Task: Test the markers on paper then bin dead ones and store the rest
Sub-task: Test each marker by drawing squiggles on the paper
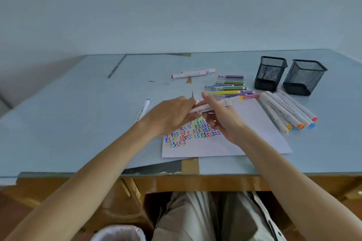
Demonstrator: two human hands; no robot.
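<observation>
Both hands hold one white marker with a yellow end cap [217, 104] above the paper [250, 123]. My left hand [172, 115] grips its left end. My right hand [221, 117] holds the barrel from below. The paper carries several rows of coloured zigzag test marks [194, 129]. Several white markers [288, 111] lie in a row right of the paper. Thin coloured markers [231, 88] lie behind it. Two white markers [194, 73] rest farther back, and one black-capped white marker [143, 110] lies at the left.
Two black mesh pen holders [271, 73] [304, 77] stand at the back right of the blue table [78, 123]. A bin with a pale liner [119, 233] sits on the floor below the table's front edge, beside my knees.
</observation>
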